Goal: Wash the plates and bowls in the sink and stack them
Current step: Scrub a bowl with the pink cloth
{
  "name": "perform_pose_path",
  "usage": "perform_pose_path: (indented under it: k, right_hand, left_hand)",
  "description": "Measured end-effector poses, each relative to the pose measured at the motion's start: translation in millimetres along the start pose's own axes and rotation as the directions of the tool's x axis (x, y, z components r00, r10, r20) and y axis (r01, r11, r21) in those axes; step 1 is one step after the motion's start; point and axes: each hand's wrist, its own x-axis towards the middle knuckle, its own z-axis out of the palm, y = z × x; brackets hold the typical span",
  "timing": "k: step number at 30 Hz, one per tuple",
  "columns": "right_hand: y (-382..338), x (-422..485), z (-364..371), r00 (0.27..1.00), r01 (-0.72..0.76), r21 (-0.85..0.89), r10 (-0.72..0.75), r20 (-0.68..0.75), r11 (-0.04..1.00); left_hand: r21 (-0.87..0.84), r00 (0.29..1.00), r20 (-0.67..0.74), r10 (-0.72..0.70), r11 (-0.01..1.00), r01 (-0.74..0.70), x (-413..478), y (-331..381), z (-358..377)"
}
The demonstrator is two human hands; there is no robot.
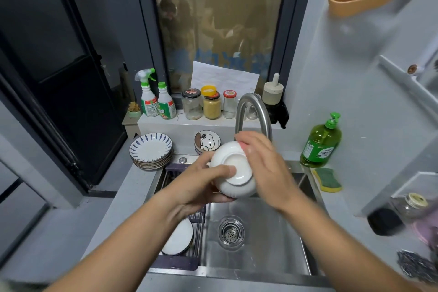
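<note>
The sink (260,239) is sitting in the bench (113,208), along its front edge. A stack of plates (151,149) is resting near the bench's back edge, left of the tap (251,111). A white bowl (237,173) is being held upside down above the sink. The left hand (206,182) is gripping it, fingers curled round its wall, thumb on its base. The right hand (263,166), blurred, is pressing a pink pad (244,147) against the bowl, fingers lying together.
</note>
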Motion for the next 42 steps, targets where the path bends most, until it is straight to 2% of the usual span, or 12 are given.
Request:
perform_pose_path:
  k: [5, 9, 14, 18, 20, 23, 26, 30, 32, 37, 39, 42]
  right_hand:
    - [18.4, -22.3, 25.3, 0.986, 0.106, -0.049, -0.111, -0.122, 0.993]
    - [21.7, 6.9, 13.4, 0.966, -0.154, 0.222, 0.194, -0.170, 0.963]
    - [19.5, -22.6, 36.4, 0.982, 0.097, -0.067, -0.106, -0.158, 0.993]
    - [16.3, 1.2, 22.1, 0.944, -0.215, 0.255, 0.268, -0.194, 0.943]
    - [11.2, 5.6, 17.4, 0.922, -0.279, 0.302, 0.342, -0.180, 0.912]
    - [10.9, 5.1, 8.0, 0.935, -0.287, 0.212, 0.322, -0.153, 0.934]
    - [13.8, 9.6, -13.1, 0.960, -0.280, 0.131, 0.280, 0.019, 0.951]
    - [2.0, 18.0, -43.0, 0.907, -0.166, -0.005, 0.154, 0.392, 0.986]
    - [0.4, 22.3, -46.3, 0.879, -0.097, -0.050, 0.110, 0.465, 0.994]
    - [19.6, 16.0, -21.4, 0.978, -0.152, 0.091, 0.136, 0.161, 0.984]
    - [23.0, 0.6, -3.7, 0.995, -0.099, 0.108, 0.095, 0.041, 0.989]
    - [19.7, -14.7, 17.1, 0.994, 0.106, -0.020, -0.107, -0.032, 0.994]
  left_hand:
    - [-0.441, 0.998, 0.025, -0.049, 0.896, 0.055, -1.8, -24.7, 15.1]
    - [-0.545, 0.997, 0.001, -0.075, 0.836, 0.063, 0.4, -21.2, 29.5]
    - [-0.635, 1.000, 0.006, -0.022, 0.772, 0.021, 1.0, -17.3, 37.4]
    - [-0.568, 0.994, -0.098, 0.044, 0.818, -0.092, 5.7, -33.7, 43.6]
    - [-0.481, 0.984, -0.162, 0.079, 0.864, -0.148, 7.3, -44.9, 45.1]
    - [-0.363, 0.984, -0.168, 0.067, 0.923, -0.125, 5.5, -50.3, 42.0]
    - [-0.136, 0.984, -0.162, 0.068, 0.987, -0.090, 3.9, -41.5, 28.0]
    - [0.125, 0.996, 0.067, 0.058, 0.990, -0.066, 4.2, -17.2, 8.7]
    - [0.173, 0.989, 0.147, 0.019, 0.984, -0.044, 3.5, -7.3, 7.4]
    - [0.106, 0.998, 0.065, -0.026, 0.994, 0.019, 7.5, -12.8, 9.0]
    - [-0.104, 0.998, -0.001, -0.062, 0.993, 0.062, 9.5, -21.4, 9.5]
    - [-0.465, 0.996, 0.069, -0.053, 0.882, 0.079, 5.8, -27.6, 17.0]
